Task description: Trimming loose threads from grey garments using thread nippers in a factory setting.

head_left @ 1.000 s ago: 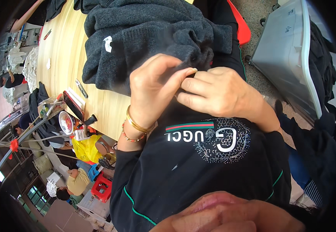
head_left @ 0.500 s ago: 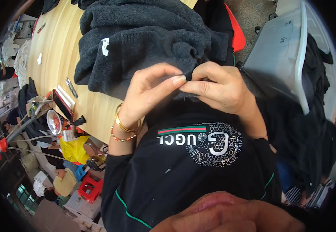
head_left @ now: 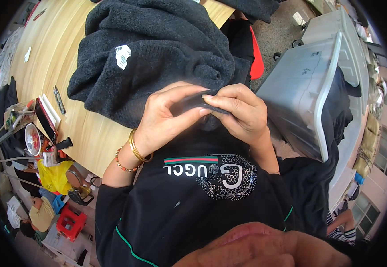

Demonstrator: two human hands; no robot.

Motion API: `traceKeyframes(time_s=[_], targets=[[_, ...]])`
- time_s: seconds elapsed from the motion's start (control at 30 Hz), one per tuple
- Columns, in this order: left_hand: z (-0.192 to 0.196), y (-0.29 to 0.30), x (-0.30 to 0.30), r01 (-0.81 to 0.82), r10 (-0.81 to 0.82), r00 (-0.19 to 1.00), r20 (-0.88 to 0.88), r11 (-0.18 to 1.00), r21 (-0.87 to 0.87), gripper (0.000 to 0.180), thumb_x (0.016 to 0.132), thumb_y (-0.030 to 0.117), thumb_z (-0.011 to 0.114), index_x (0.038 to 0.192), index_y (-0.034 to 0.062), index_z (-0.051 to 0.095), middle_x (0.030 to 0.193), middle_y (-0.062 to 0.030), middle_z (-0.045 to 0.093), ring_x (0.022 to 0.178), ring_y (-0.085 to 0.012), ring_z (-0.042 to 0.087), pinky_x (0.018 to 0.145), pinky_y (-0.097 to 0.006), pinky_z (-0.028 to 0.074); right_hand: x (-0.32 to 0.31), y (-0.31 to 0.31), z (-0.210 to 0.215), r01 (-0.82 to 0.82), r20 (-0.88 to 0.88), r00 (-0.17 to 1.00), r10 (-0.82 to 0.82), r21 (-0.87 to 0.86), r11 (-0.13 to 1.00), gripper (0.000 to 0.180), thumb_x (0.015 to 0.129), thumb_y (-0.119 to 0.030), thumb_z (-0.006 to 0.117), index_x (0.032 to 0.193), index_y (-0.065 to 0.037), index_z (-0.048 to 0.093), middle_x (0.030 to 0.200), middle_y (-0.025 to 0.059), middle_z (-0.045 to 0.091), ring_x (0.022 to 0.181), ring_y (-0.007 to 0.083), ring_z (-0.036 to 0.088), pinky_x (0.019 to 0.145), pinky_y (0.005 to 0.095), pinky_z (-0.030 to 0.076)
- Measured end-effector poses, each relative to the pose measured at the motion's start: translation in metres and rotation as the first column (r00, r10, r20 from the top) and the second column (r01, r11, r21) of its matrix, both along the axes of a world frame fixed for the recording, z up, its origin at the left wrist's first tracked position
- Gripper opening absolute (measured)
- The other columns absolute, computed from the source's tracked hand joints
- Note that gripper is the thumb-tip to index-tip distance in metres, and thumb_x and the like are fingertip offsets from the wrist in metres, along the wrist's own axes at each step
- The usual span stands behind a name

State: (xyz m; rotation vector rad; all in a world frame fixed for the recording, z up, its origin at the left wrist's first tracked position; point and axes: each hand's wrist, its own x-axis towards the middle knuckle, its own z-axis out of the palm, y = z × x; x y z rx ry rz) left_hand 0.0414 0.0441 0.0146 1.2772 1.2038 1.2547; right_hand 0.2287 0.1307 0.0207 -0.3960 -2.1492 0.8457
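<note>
A dark grey knitted garment (head_left: 158,33) lies bunched on the table and hangs over its near edge toward me. A white label (head_left: 122,57) shows on its upper left part. My left hand (head_left: 164,118), with bracelets at the wrist, pinches a folded edge of the knit between thumb and fingers. Close beside it, my right hand (head_left: 242,111) grips the same edge with thumb and bent fingers. The strip of fabric between the two hands is held up in front of my chest. Whether a small tool is in the fingers cannot be made out.
Thread snips (head_left: 59,100) lie on the wooden table (head_left: 86,144), left of the garment. Farther left are a round container (head_left: 33,139) and a yellow bag (head_left: 55,175). A translucent bin (head_left: 298,78) of dark fabric stands at right. A red stool (head_left: 71,222) sits lower left.
Both hands have shifted slightly, and the right hand has turned. More of the folded knit edge shows between the fingers. The whole view has swung to the right.
</note>
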Motion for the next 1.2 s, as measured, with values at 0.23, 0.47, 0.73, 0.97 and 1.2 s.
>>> traceKeyframes(time_s=[0.23, 0.47, 0.73, 0.97, 1.2], targets=[[0.003, 0.003, -0.002, 0.019, -0.019, 0.999, 0.028, 1.000, 0.007, 0.031, 0.089, 0.006, 0.065, 0.118, -0.0026, 0.063, 0.107, -0.0144, 0.066, 0.097, -0.0196, 0.065, 0.084, -0.029, 0.051, 0.001, 0.005, 0.005, -0.017, 0.105, 0.994, 0.020, -0.030, 0.999, 0.034, 0.072, 0.003, 0.077, 0.106, -0.003, 0.073, 0.086, 0.0076, 0.060, 0.074, 0.0163, 0.060, 0.061, 0.0245, 0.048], [-0.010, -0.001, -0.008, -0.063, 0.062, 0.998, 0.013, 0.994, 0.089, 0.029, 0.083, 0.002, 0.069, 0.112, -0.0031, 0.066, 0.105, -0.0160, 0.067, 0.095, -0.0235, 0.067, 0.082, -0.031, 0.052, -0.003, 0.004, -0.002, -0.038, 0.108, 0.993, 0.047, -0.089, 0.995, 0.032, 0.076, 0.003, 0.075, 0.107, -0.003, 0.071, 0.114, 0.0117, 0.056, 0.078, 0.0172, 0.066, 0.065, 0.0268, 0.054], [-0.007, 0.001, -0.019, 0.006, 0.048, 0.982, -0.182, 0.959, 0.282, 0.031, 0.077, 0.001, 0.074, 0.107, 0.0018, 0.067, 0.098, -0.0139, 0.068, 0.085, -0.0274, 0.068, 0.072, -0.033, 0.055, -0.005, 0.017, 0.009, -0.113, 0.168, 0.967, 0.191, -0.389, 0.914, 0.042, 0.069, 0.005, 0.075, 0.109, -0.001, 0.066, 0.101, 0.0094, 0.063, 0.074, 0.0093, 0.061, 0.053, 0.0186, 0.044], [-0.010, 0.003, -0.020, 0.002, 0.040, 0.987, -0.155, 0.965, 0.263, 0.029, 0.076, -0.002, 0.073, 0.104, 0.0021, 0.068, 0.096, -0.0121, 0.068, 0.083, -0.0251, 0.068, 0.070, -0.031, 0.055, -0.006, 0.017, -0.004, -0.103, 0.071, 0.982, 0.175, -0.571, 0.814, 0.026, 0.071, 0.005, 0.076, 0.094, 0.001, 0.064, 0.095, 0.0080, 0.065, 0.073, 0.0081, 0.061, 0.055, 0.0181, 0.049], [-0.008, 0.004, -0.021, -0.025, 0.060, 0.987, -0.149, 0.974, 0.225, 0.029, 0.074, -0.003, 0.072, 0.103, 0.0021, 0.069, 0.092, -0.0118, 0.069, 0.079, -0.0234, 0.068, 0.068, -0.030, 0.055, -0.011, 0.015, 0.000, -0.042, 0.084, 0.990, 0.114, -0.591, 0.805, 0.024, 0.069, 0.011, 0.078, 0.087, 0.003, 0.064, 0.092, 0.0127, 0.064, 0.078, 0.0111, 0.063, 0.062, 0.0191, 0.049]])
